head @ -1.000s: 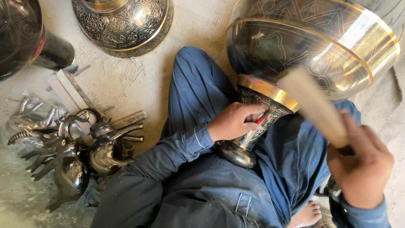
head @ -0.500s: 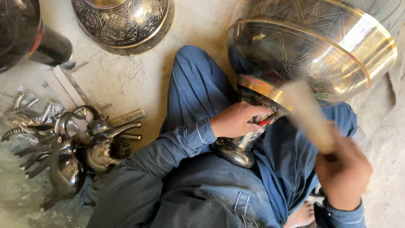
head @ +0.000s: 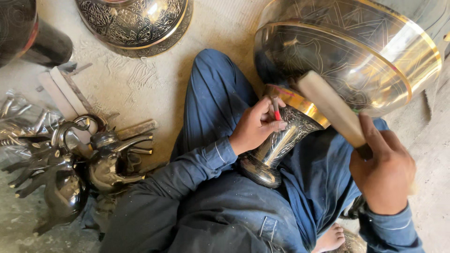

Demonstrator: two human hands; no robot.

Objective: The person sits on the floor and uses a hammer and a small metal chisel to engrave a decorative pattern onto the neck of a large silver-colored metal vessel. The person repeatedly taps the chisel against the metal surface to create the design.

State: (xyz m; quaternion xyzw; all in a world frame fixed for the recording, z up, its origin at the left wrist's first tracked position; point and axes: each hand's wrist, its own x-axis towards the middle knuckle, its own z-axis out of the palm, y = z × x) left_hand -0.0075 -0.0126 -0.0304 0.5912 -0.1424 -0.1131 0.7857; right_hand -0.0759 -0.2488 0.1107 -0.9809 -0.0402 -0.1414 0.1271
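I see even, soft daylight across the frame, bright enough for detail. Glare streaks the rim of the large metal bowl (head: 356,61) at upper right, and the engraved dome (head: 136,23) at top centre glints. The wooden mallet (head: 330,107) is slightly motion-blurred. Shadows are faint on the floor (head: 140,89).

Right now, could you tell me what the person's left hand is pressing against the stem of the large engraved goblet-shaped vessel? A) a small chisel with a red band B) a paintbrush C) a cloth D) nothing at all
A: the left hand pinches a small chisel with a red band against the vessel's engraved stem, while the right hand holds a wooden mallet raised above it.
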